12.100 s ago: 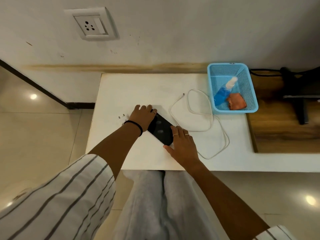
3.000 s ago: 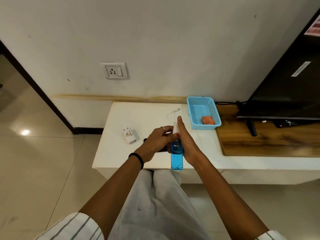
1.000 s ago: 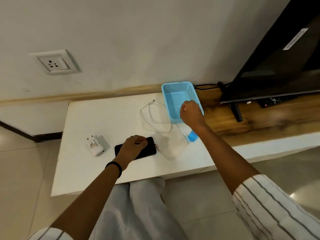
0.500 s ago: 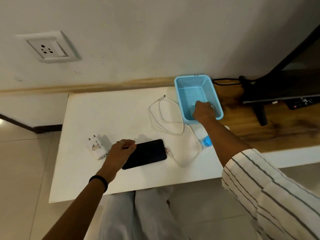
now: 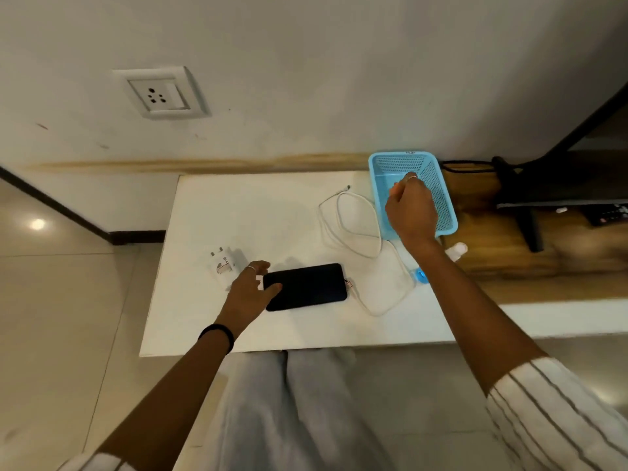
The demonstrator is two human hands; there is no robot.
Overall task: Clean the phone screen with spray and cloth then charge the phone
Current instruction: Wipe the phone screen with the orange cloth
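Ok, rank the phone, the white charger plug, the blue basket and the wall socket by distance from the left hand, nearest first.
1. phone: under the left hand fingertips.
2. charger plug: just left of it.
3. wall socket and blue basket: both far, too close to call.

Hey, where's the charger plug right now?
The charger plug lies on the white table toward its left side, just left of the phone and beside the left hand.

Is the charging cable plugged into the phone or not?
Not plugged in. The cable lies looped on the white table; one connector rests just beside the phone, the other lies free near the basket.
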